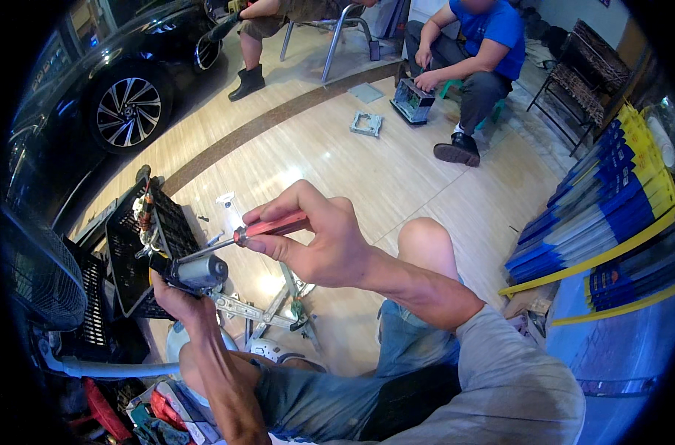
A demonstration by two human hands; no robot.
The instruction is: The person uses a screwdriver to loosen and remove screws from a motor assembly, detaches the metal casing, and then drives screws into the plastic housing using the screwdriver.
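My right hand (326, 245) grips a screwdriver by its red handle (282, 224), thumb and fingers closed around it. Its steel shaft points down and left to a silver electric motor (205, 272) with a black housing, where the exact contact of the tip is hard to see. From below, my left hand (178, 300) is wrapped round the motor's black end, its fingers mostly hidden behind it. Metal scissor arms (257, 311), like a car window regulator, extend under the motor in front of my knees; whether they join it I cannot tell.
Black plastic crates (119, 278) with parts stand at the left, beside a fan (44, 274) and a dark car (63, 111). A co-worker (493, 44) sits ahead, handling a boxy electronic unit (412, 102). A metal bracket (366, 124) lies on the floor. Blue-yellow packages (590, 200) line the right.
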